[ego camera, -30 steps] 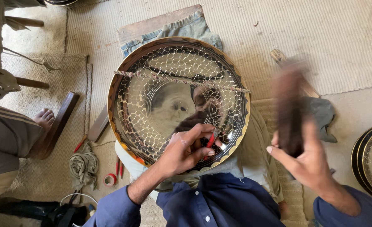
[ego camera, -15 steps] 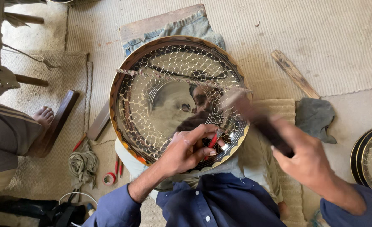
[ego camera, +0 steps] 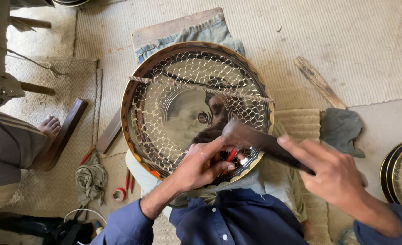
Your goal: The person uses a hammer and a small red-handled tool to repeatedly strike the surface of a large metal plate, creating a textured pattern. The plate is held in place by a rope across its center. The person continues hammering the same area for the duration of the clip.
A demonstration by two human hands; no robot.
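Red-handled punch tool pinched in my left hand, tip on the round engraved brass tray near its near-right rim. My right hand grips a dark hammer-like striker, long axis running right-to-left, head just above the punch. Tray rests on my lap.

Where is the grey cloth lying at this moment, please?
In the head view the grey cloth lies on the floor at the right, just below the wooden stick, between the large engraved metal tray and the stacked plates.

right hand swung its dark mallet down from raised, head now at the chisel
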